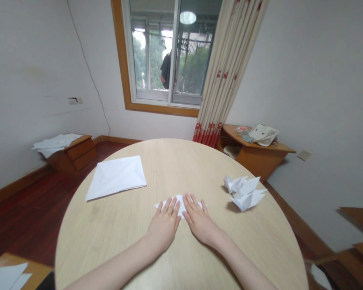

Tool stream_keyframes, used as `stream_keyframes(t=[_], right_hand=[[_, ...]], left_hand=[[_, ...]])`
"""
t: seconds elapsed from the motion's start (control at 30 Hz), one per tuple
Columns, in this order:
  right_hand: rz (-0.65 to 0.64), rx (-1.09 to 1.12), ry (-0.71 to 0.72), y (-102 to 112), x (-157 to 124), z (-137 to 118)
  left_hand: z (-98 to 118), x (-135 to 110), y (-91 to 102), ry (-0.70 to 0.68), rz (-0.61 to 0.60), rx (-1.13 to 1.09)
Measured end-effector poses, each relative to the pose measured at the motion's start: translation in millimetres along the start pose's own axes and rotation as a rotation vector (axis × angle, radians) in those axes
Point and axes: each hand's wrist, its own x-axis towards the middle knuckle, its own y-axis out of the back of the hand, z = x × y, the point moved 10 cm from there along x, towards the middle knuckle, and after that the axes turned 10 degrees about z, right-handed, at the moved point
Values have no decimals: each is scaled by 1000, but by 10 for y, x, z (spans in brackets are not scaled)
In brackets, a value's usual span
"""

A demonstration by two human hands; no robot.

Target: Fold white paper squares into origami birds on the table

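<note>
A small folded piece of white paper (179, 200) lies flat near the front middle of the round wooden table (115, 233). My left hand (165, 222) rests palm down on its left part, fingers stretched out flat. My right hand (197, 216) lies beside it on the paper's right part, fingers also flat and slightly spread. Most of the paper is hidden under both hands; only its upper edge and corners show.
A stack of white paper sheets (117, 176) lies at the table's back left. Folded white paper figures (245, 191) sit at the right. A low wooden cabinet (71, 153) with papers stands at the left wall, a corner shelf (254, 151) under the curtain at the right.
</note>
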Motion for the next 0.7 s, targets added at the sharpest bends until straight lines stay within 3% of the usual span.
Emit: stream_keyframes(t=[0.2,0.43,0.7], right_hand=[[10,-43,-83,46,-10,102],[22,-48,-58,12,-4,130],[110,-93,58,30,-19,85]], left_hand=[[-56,-26,13,64,-2,31],[-127,-61,-38,139,12,57],[-148,24,14,-12,-16,-15]])
